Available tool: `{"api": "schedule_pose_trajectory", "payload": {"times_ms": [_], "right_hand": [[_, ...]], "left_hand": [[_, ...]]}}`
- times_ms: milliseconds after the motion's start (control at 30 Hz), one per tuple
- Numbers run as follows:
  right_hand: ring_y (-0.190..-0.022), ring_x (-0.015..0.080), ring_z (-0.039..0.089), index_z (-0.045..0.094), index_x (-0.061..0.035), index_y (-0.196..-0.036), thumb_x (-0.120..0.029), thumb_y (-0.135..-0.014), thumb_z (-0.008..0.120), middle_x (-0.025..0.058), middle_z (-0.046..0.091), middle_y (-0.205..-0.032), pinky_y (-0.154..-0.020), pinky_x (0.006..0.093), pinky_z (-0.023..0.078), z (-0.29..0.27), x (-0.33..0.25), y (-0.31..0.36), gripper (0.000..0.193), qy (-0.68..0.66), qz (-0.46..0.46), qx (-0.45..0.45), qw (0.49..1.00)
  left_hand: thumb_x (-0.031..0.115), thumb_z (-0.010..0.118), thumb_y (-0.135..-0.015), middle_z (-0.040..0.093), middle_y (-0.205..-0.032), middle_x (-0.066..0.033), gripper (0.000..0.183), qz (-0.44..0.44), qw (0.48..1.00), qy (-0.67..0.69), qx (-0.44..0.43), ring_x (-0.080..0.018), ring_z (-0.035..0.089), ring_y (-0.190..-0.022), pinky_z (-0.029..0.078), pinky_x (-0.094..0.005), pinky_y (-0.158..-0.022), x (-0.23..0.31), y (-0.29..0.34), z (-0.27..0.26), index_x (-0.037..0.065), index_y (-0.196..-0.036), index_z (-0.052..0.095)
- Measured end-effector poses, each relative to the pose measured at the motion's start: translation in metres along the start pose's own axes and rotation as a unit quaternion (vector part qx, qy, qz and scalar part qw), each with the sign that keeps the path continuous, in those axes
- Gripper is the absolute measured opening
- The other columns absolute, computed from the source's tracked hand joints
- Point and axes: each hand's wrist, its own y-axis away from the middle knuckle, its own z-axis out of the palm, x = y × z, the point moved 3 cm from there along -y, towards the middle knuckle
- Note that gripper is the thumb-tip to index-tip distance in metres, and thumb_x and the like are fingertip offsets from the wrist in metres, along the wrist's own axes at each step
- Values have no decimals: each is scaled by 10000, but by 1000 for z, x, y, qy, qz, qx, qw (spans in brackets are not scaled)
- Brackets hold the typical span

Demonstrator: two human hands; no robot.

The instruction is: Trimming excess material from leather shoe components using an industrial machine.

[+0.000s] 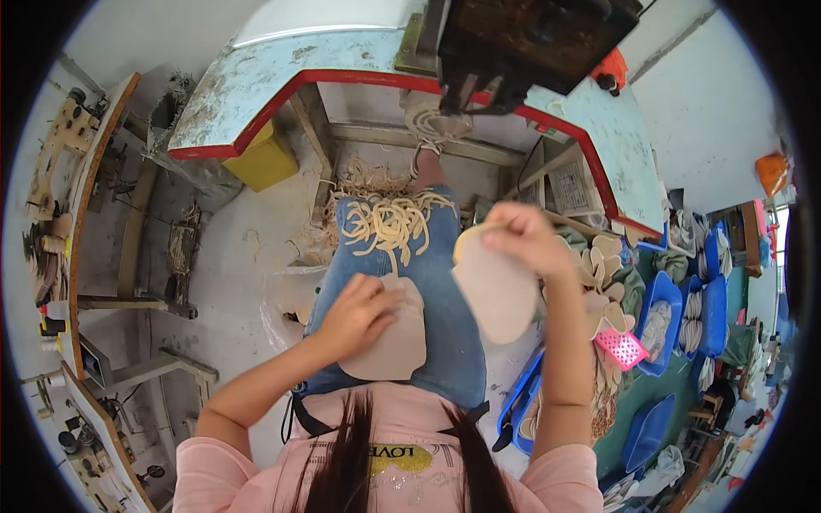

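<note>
While piece (496, 295) in right hand (523, 238), stack (691, 321) in blue bin (717, 323)

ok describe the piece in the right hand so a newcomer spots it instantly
Find the denim-covered lap, then the right hand beside it, gripping a pale, flat, rounded piece. Unlike the similar piece under the left hand, it is held up, with a yellow edge near its top.

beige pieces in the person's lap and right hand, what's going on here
The seated person's right hand holds up one flat beige piece by its upper end. The left hand lies on a second flat piece, which rests on the denim-covered lap. Pale curly strips are heaped farther forward there.
</note>
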Motion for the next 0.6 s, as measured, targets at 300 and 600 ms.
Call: {"api": "schedule_pose_trajectory", "payload": {"times_ms": [300, 600], "right_hand": [[-542, 34, 469, 515, -80, -732, -163, -803, 549, -38, 527, -645, -512, 177, 380, 77, 152, 16, 114, -408, -14, 200, 891], [-562, 59, 499, 505, -79, -750, -170, -811, 534, -21, 540, -676, -506, 188, 395, 69, 149, 21, 113, -421, 28, 184, 888]], "left_hand": [[286, 690, -596, 439, -1127, -177, 658, -109, 977, -116, 139, -343, 405, -1046, 343, -395, -887, 13, 43, 15, 20, -1143, 439], [299, 685, -605, 444, -1127, -178, 633, -64, 979, -112, 157, -342, 412, -1042, 348, -389, -884, 16, 43, 23, 14, -1121, 454]]}}
